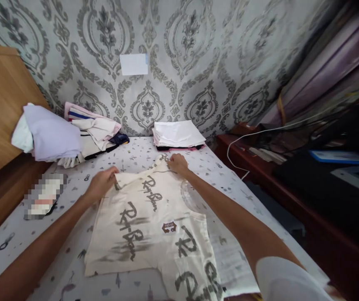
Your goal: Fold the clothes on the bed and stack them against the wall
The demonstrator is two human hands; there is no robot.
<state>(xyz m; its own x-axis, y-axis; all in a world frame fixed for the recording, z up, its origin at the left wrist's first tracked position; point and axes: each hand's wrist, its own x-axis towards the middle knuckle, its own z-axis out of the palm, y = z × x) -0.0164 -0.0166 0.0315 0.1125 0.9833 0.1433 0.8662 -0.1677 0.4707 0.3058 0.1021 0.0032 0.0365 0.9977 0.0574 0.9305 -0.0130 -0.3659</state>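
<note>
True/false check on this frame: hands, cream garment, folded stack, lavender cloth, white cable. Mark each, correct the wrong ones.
1. Left hand and right hand both grip the cream garment. True.
2. The cream garment is plain. False: it bears dark lettering.
3. The folded stack lies near the wall. True.
4. The lavender cloth is right of the folded stack. False: it is left of it.
5. The white cable crosses the cream garment. False: it is off to the right.

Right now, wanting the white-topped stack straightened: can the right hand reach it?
Probably yes: only sheet shows between the right hand and the white-topped stack, though that hand pinches the shirt.
</note>
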